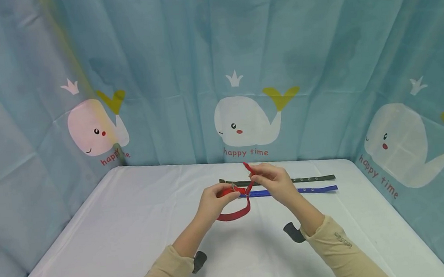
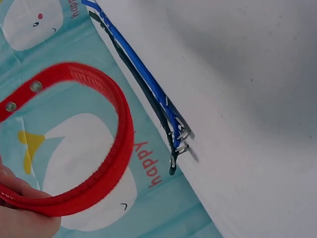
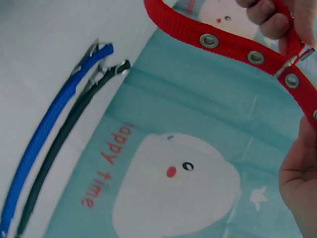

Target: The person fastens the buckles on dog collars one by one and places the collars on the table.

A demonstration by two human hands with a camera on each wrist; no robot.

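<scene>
While both hands [image 1: 246,189] pinch red collar [image 1: 234,215], buckle mostly hidden; blue collar [image 1: 313,189] behind.

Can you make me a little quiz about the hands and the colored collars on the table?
1. True or false: the red collar lies flat on the white table.
2. Which collar lies nearer the whale curtain? A) the blue collar B) the dark green collar
3. Fill in: the left hand and the right hand both hold the ___ collar.

Key: 1 false, both hands hold it up in a loop; 2 B; 3 red.
</scene>
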